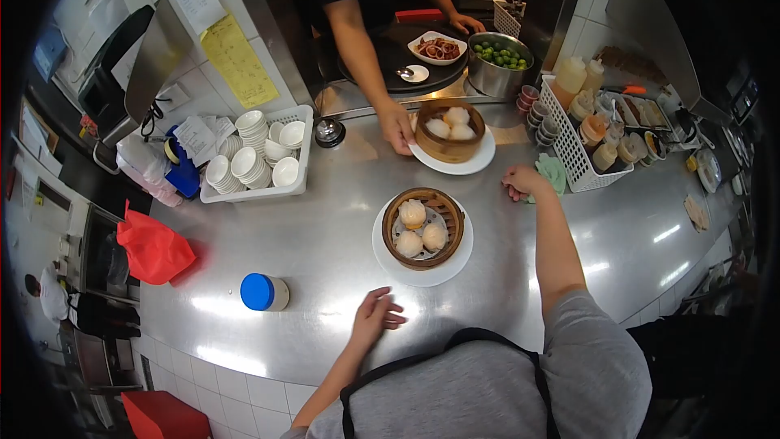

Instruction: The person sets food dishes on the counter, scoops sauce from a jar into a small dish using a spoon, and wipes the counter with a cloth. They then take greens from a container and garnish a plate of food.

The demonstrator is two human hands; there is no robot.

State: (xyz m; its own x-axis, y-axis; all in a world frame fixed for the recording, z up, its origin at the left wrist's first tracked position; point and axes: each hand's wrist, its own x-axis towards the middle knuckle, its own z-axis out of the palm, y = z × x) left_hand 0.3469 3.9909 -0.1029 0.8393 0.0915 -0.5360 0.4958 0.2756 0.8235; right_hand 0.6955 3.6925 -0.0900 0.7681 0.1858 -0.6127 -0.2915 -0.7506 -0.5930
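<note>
Just below the nearer white plate (382,254) hovers my left hand (376,319), fingers apart and holding nothing. On that plate a round bamboo steamer (465,236) sits uncovered, with three pale dumplings (411,241) on a perforated liner. My right hand (521,183) is over the counter with its fingers curled; whether anything is inside them is hidden. A green cloth (552,172) lies against its wrist side. Across from me, a co-worker's hand (396,127) grips the rim of another white plate (463,166), which carries a second bamboo steamer (448,149) with three white buns (459,116).
At the left are a white basket (305,150) of small bowls, a call bell (329,132), a red bag (154,248) and a blue-lidded jar (258,293). A basket (577,146) of sauce bottles stands right. Beyond the pass are a steel pot (496,81) and a dish of food (439,49).
</note>
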